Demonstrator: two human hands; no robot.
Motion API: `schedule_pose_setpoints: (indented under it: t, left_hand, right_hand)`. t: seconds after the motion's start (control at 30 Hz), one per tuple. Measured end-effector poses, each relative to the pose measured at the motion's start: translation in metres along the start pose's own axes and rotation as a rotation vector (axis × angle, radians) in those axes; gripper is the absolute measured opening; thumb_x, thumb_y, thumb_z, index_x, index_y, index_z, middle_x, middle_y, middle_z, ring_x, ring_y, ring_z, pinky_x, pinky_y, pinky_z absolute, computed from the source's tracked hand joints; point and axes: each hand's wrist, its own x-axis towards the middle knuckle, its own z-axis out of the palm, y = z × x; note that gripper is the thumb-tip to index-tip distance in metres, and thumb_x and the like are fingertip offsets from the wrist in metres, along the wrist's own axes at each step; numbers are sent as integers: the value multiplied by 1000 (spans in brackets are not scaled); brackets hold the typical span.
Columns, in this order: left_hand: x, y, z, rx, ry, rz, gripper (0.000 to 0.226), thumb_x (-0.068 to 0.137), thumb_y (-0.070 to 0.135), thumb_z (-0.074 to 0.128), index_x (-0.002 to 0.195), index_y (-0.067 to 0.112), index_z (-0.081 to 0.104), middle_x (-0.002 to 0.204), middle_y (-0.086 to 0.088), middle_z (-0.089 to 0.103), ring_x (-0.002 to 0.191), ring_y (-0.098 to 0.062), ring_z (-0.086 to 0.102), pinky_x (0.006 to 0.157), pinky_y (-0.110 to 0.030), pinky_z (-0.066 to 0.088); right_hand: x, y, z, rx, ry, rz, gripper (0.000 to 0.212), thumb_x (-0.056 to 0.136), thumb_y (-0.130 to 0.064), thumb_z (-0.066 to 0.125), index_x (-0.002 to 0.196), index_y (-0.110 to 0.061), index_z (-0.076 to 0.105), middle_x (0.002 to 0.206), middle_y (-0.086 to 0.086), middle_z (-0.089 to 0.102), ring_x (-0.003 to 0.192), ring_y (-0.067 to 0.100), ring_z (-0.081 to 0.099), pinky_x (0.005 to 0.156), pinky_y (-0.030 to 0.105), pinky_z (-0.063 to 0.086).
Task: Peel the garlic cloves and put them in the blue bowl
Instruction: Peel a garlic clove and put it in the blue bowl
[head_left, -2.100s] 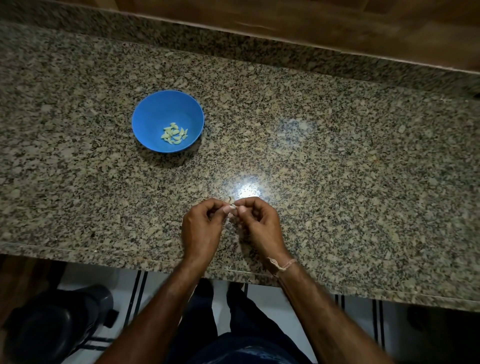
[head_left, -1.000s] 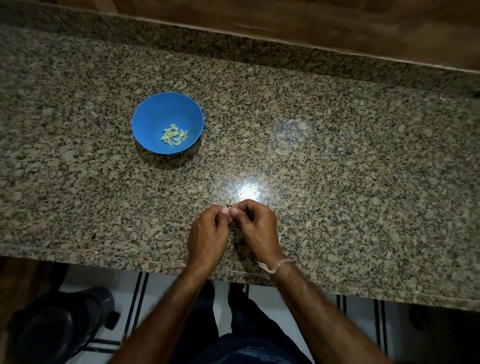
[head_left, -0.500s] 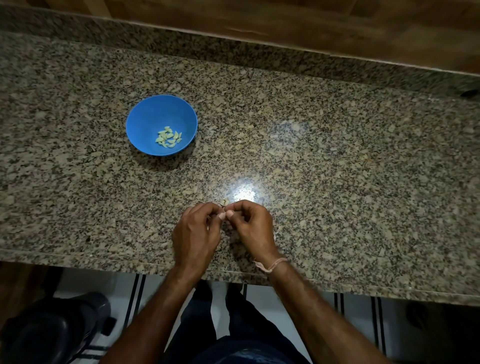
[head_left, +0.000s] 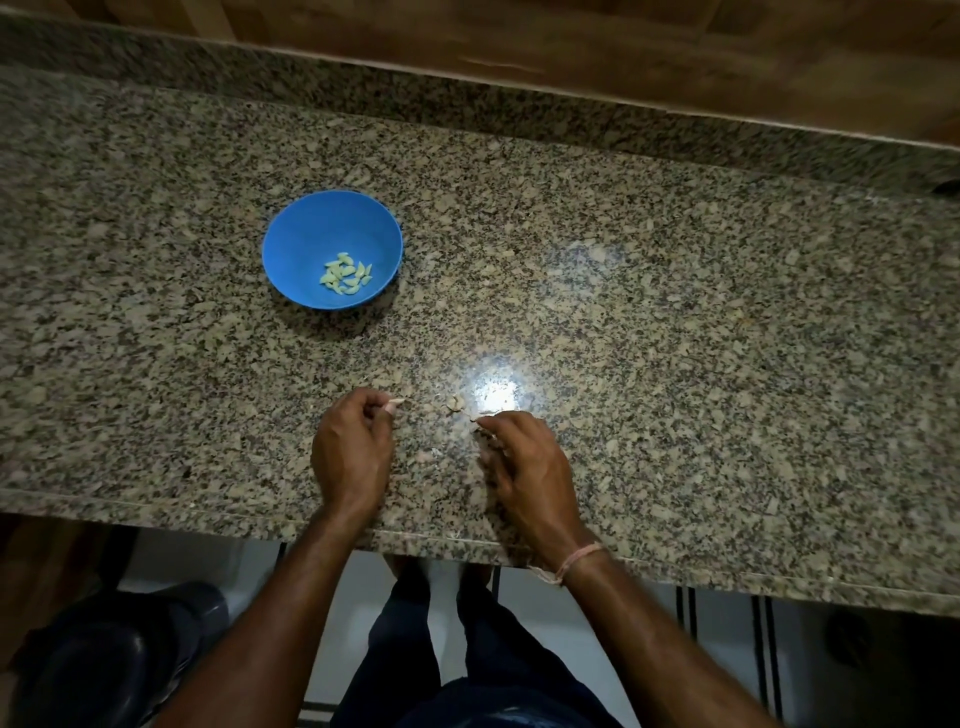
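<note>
Two sets of fingertips, pinched together half a second ago, have now parted. The left hand (head_left: 353, 457) pinches a pale garlic clove (head_left: 396, 402), apparently peeled; the right hand (head_left: 530, 467) nips what looks like a scrap of skin — too blurred to confirm. Loose peel (head_left: 455, 402) lies between them on the granite counter (head_left: 675, 338). Next stop, judging by this: the blue bowl (head_left: 301, 244), well apart, with peeled cloves (head_left: 345, 274) inside.

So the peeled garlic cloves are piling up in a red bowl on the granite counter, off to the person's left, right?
Not quite: the bowl is blue, not red, as the head view shows. The rest holds: the peeled garlic cloves lie inside it, and it stands on the granite counter, off to the person's left.
</note>
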Motion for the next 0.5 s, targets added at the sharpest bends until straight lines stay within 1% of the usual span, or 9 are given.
schedule_pose_setpoints:
  t: [0.07, 0.13, 0.2, 0.27, 0.3, 0.33, 0.37, 0.43, 0.5]
  left_hand:
    - [1, 2, -1, -15, -4, -16, 9, 98, 21, 69, 104, 16, 74, 88, 3, 69, 77, -13, 60, 57, -19, 32]
    - [-1, 6, -2, -25, -9, -13, 9, 98, 21, 69, 103, 16, 74, 86, 4, 68, 74, -11, 59, 56, -20, 33]
    - [-3, 11, -5, -43, -23, -5, 8, 97, 22, 69, 102, 17, 73, 84, 4, 68, 70, -7, 57, 56, -21, 34]
    - [-8, 18, -8, -90, -47, 17, 4, 96, 24, 70, 98, 22, 72, 81, 6, 67, 70, -3, 57, 56, -22, 36]
    - [-12, 22, -9, -127, -62, 28, 2, 95, 25, 72, 96, 24, 72, 80, 8, 68, 70, -3, 59, 57, -22, 39]
    - [-15, 26, -9, -169, -76, 34, 2, 94, 26, 73, 95, 24, 72, 79, 10, 68, 71, -5, 61, 59, -23, 44]
    - [-18, 29, -9, -213, -93, 36, 2, 93, 25, 74, 94, 24, 73, 79, 10, 69, 73, -6, 64, 60, -24, 48]
    - [-22, 32, -8, -289, -130, 37, 3, 92, 25, 76, 94, 24, 74, 82, 10, 71, 77, -8, 67, 64, -23, 54]
    - [-22, 32, -6, -314, -158, 45, 5, 91, 27, 77, 94, 24, 74, 84, 11, 72, 78, -6, 68, 65, -18, 54]
  right_hand:
    - [0, 0, 1, 4, 1, 4, 37, 96, -11, 70, 133, -17, 65, 123, -1, 66, 110, 7, 53, 93, 21, 43]
    - [3, -2, 3, 29, -2, 5, 37, 96, -10, 70, 132, -17, 66, 121, -1, 66, 109, 5, 52, 94, 24, 49]
    - [8, -6, 4, 70, -1, -9, 35, 96, -10, 70, 130, -17, 66, 119, -2, 66, 107, 7, 57, 93, 27, 53]
    - [14, -13, 3, 173, -3, 12, 36, 96, -5, 69, 131, -16, 67, 117, -3, 66, 101, 7, 61, 91, 21, 54]
    - [18, -19, 1, 233, -3, 28, 37, 96, -2, 69, 131, -15, 67, 116, -3, 66, 98, 4, 62, 89, 15, 53]
    - [22, -24, 1, 289, 0, 39, 38, 95, 0, 69, 130, -14, 68, 115, -4, 67, 96, 2, 63, 87, 13, 53]
    - [27, -29, 1, 345, 0, 55, 37, 95, 0, 70, 129, -14, 69, 115, -4, 68, 96, 2, 64, 87, 14, 54]
    - [36, -36, 3, 483, -10, 135, 31, 95, -2, 71, 123, -15, 73, 113, -4, 72, 98, 5, 69, 87, 19, 58]
    - [41, -37, 3, 596, -17, 219, 20, 95, -5, 72, 112, -14, 76, 104, -4, 76, 97, 8, 72, 86, 27, 61]
